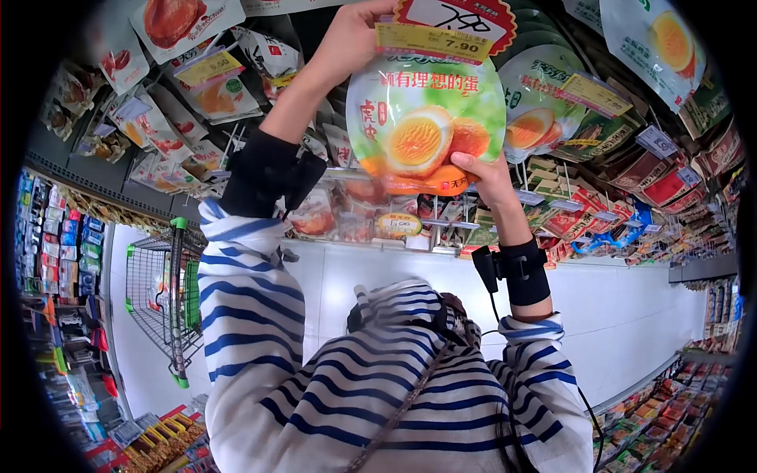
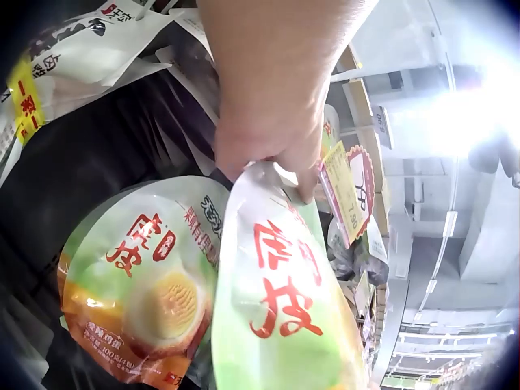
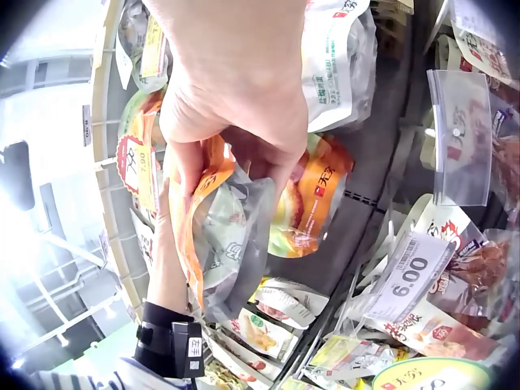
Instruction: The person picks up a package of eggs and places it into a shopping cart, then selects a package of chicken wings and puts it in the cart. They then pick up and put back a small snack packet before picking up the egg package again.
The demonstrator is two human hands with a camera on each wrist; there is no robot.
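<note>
A round-topped pouch of marinated eggs (image 1: 426, 118), green and white with an orange base, hangs in front of the person. My left hand (image 1: 351, 47) grips its top edge, with the fingertips hidden behind the price card. In the left wrist view, that hand (image 2: 272, 138) has the pouch (image 2: 284, 301) by its upper rim. Low on the other side, my right hand (image 1: 487, 180) pinches the bottom edge, thumb on the printed front. The right wrist view shows the fingers of this hand (image 3: 231, 114) around the pouch's orange end (image 3: 191, 219).
A 7.90 price tag (image 1: 438, 41) overlaps the pouch top. Similar egg pouches (image 1: 536, 102) hang just behind on the right. Other packaged snacks (image 1: 158, 126) fill the rack at left. A wire shopping cart (image 1: 162, 284) stands on the pale floor behind the person.
</note>
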